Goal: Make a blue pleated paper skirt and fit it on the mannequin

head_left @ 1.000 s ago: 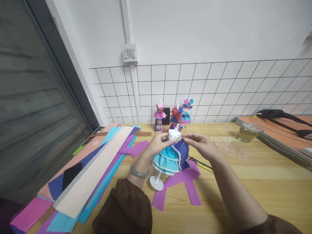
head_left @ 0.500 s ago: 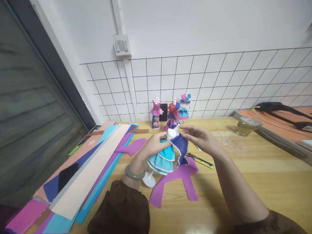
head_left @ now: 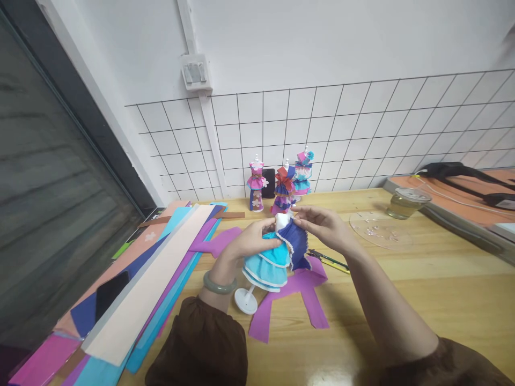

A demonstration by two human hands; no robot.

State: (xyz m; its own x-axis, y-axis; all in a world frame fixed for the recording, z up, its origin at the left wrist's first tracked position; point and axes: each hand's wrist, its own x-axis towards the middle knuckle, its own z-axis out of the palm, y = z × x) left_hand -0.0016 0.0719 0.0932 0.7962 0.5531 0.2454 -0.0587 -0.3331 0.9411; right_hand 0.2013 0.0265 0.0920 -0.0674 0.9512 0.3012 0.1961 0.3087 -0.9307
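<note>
Blue ruffle (head_left: 298, 245): my right fingers (head_left: 313, 227) pinched its upper edge;
Turquoise-skirted mannequin (head_left: 266, 267): my left fingers (head_left: 267, 245) held it around the waist.

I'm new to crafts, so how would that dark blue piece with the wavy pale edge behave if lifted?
The dark blue piece is probably floppy: it curves down below the right hand. It looks thin, so it's likely light and may crease easily. The wavy pale edge might hold its ripples a little.
</note>
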